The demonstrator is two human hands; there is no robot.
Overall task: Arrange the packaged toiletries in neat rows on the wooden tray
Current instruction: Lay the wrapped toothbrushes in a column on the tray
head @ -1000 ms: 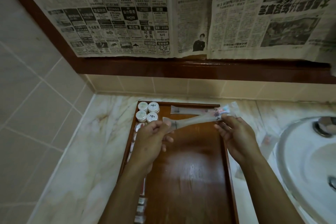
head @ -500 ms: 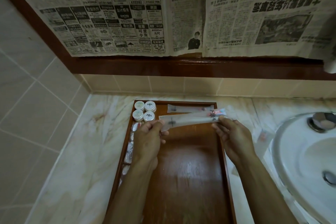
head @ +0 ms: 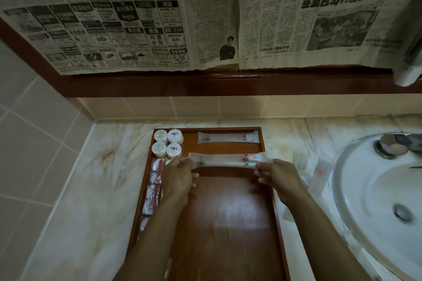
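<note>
Here, held packet: a long clear toiletry packet (head: 225, 160) stretches sideways across the far half of the wooden tray (head: 228, 223), low over the wood; whether it touches the wood, I cannot tell.
Left hand: the left hand (head: 179, 177) pinches the packet's left end between curled fingers and thumb.
Right hand: the right hand (head: 277, 173) pinches the packet's right end, near the tray's right rim.
Second packet: a matching long packet (head: 228, 137) lies flat along the tray's far edge, parallel to the held one and just beyond it.
Round jars: four small white lidded jars (head: 167, 143) sit two by two in the tray's far left corner.
Slim packets: a column of slim packets (head: 153, 186) with red and white contents runs down the tray's left side, partly hidden by the left forearm.
Counter: the tray rests on a pale marble counter (head: 91, 189); blurred clear packets (head: 319, 164) lie on it right of the tray.
Sink: a white basin (head: 376, 201) sits at the right.
Wall: newspaper sheets (head: 205, 16) hang above a dark wooden frame (head: 205, 83), with tiles below.
</note>
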